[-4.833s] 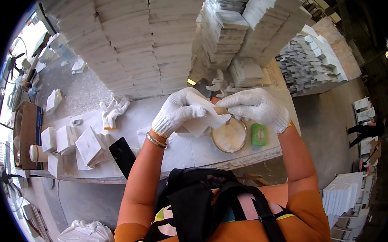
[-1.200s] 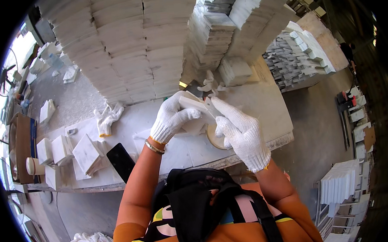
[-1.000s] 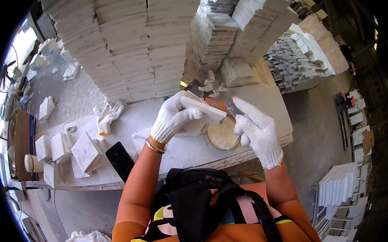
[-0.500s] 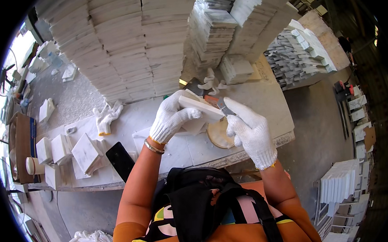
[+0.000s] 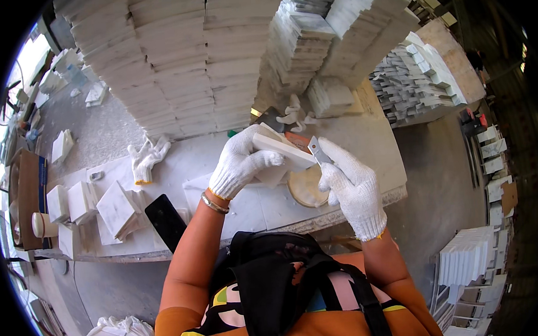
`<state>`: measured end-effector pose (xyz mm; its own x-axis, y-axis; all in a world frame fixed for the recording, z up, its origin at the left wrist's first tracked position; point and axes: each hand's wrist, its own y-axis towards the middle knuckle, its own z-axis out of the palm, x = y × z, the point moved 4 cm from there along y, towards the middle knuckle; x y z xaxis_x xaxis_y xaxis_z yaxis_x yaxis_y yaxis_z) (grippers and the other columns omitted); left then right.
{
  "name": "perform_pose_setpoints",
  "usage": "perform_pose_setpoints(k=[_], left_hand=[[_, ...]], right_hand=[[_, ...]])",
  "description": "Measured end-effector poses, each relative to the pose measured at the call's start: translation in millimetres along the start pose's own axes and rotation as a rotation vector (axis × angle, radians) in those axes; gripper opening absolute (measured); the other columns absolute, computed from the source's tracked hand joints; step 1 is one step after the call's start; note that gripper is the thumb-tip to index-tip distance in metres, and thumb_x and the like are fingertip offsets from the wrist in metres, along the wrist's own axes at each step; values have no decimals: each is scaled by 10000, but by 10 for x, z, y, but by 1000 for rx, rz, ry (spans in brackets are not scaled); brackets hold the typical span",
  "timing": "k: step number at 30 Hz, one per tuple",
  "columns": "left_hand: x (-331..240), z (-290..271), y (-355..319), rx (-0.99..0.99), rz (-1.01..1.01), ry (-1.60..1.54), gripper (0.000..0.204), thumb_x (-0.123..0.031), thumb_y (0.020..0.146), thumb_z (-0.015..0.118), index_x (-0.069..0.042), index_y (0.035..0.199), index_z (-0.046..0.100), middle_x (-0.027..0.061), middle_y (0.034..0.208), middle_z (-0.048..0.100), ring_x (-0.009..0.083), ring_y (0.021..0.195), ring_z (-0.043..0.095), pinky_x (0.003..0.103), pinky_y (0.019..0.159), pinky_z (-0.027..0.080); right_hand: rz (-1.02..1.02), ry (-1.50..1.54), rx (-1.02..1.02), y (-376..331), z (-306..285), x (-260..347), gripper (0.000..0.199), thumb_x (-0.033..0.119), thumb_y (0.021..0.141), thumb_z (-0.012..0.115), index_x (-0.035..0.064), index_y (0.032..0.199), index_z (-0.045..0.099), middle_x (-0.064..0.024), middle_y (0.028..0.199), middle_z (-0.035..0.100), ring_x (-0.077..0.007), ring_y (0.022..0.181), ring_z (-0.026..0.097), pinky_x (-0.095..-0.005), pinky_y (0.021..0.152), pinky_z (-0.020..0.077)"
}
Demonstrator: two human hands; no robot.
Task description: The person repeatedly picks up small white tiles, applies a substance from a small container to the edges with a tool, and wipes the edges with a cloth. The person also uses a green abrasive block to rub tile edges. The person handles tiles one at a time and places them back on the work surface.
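1. I count two gloved hands — the left hand [image 5: 241,163] and the right hand [image 5: 350,185] — one metal blade [image 5: 317,149], one black phone [image 5: 166,221], one round dish [image 5: 301,201] and one pale cup [image 5: 44,225]. If the white tile [image 5: 285,151] is one piece or more, I cannot tell.
2. The table [image 5: 365,154] carries the phone and the dish. One loose glove [image 5: 149,160] lies beyond the phone, and a tall stack of tiles [image 5: 172,57] blocks the view behind it. The tile and the right hand partly cover the dish.
3. The left fingers are closed around the tile, which is held tilted above the table, its end toward the right hand.
4. The right fingers grip the blade, just beside this end; whether they touch, I cannot tell.
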<state>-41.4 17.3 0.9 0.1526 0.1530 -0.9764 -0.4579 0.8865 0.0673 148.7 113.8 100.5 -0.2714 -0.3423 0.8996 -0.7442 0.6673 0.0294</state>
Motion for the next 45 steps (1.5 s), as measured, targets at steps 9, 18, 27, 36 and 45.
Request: perform_pose_setpoints(k=[9,18,27,36,45], left_hand=[[-20,19,-3,0,-7,-5,480,-240,755,882,-17,1109,648,37,1018,693,133,939,629,307,857,526],[5,11,4,-19,19,-11,492,-225,759,874,-11,1138,646,38,1029,697,132,946,628,306,872,524],[14,-9,12,1,26,63,527,-232,760,879,-5,1172,642,42,1050,700,132,966,632,307,884,525],[20,-1,-12,-21,6,-5,532,-216,748,893,-10,1170,644,33,1040,705,122,955,636,299,879,527],[21,27,28,-14,88,-51,428,-239,777,857,-21,1099,677,39,974,718,111,881,648,290,818,537]], right_hand=[[-124,-43,-8,37,110,-31,393,14,991,557,11,1382,600,-56,888,683,-45,655,544,-210,534,457],[-93,56,-37,101,191,-4,328,48,971,619,20,1295,653,-105,935,716,-95,658,648,-265,560,509],[-48,-2,-15,-7,93,-48,371,67,999,596,11,1365,617,-59,833,677,-39,604,524,-216,506,434],[8,110,-3,5,115,-65,356,62,983,632,53,1339,645,-37,872,700,-50,616,556,-229,503,465],[-143,80,-6,42,218,39,343,47,985,624,51,1326,657,-19,794,669,-49,615,553,-238,501,457]])
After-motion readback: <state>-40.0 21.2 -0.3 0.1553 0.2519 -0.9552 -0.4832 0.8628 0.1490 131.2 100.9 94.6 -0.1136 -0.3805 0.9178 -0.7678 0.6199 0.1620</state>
